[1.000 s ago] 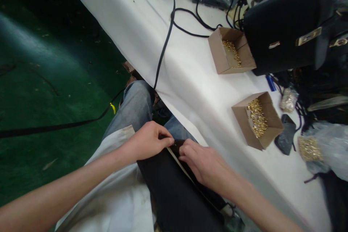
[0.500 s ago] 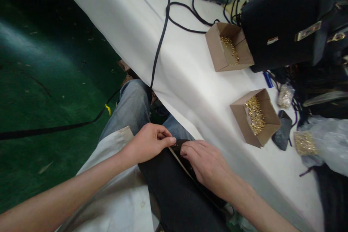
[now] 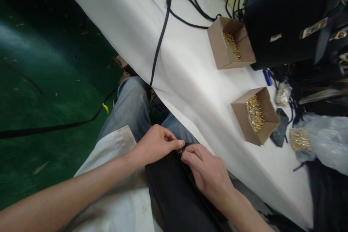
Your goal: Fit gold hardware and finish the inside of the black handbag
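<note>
Head view: one black panel-like piece (image 3: 174, 192), lying across the lap (image 3: 133, 98); left hand (image 3: 160, 142) and right hand (image 3: 208, 170), each grip curling nearly closed at its far end, exact hold not showing; loosening both risks its sliding off.

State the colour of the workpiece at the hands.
The workpiece is black, best seen in the head view.

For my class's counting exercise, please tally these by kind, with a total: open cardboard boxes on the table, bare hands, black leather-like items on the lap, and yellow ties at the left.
Open cardboard boxes: 2
Bare hands, left hand and right hand: 2
Black leather-like item: 1
Yellow tie: 1
Total: 6
</note>
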Demonstrator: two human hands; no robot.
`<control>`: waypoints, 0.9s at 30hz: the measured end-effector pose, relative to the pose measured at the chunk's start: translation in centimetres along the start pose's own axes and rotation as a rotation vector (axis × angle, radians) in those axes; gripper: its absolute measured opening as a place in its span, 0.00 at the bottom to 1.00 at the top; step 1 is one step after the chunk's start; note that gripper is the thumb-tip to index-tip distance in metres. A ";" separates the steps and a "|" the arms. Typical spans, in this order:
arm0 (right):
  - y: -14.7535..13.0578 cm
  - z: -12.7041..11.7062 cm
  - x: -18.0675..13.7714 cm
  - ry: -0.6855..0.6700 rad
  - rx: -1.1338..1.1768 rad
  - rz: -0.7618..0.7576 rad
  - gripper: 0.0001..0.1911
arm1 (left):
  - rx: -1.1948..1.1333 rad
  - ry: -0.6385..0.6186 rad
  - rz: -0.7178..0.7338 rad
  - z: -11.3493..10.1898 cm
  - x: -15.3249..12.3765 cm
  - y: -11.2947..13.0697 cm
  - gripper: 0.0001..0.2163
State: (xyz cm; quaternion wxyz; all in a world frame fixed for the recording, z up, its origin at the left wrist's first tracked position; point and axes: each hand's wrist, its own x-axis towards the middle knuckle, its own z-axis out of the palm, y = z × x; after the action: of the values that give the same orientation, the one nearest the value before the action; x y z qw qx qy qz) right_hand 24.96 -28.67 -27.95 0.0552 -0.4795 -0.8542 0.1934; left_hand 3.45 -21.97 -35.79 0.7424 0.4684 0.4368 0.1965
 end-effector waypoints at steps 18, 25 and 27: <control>-2.5 0.4 0.1 0.114 -0.225 0.009 0.13 | 0.092 0.101 -0.028 1.3 -0.2 0.7 0.17; -1.5 0.2 -0.9 0.085 -0.118 -0.236 0.12 | 0.157 0.127 0.003 1.6 -0.4 1.2 0.14; -1.2 0.0 -0.9 0.042 -0.129 -0.259 0.13 | 0.141 0.125 -0.001 1.5 -0.4 0.9 0.14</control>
State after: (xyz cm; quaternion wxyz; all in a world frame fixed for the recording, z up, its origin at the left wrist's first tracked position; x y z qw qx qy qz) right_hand 24.47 -29.98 -27.45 0.0666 -0.3716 -0.9183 0.1193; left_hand 4.60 -22.60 -34.55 0.6790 0.5060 0.4954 0.1937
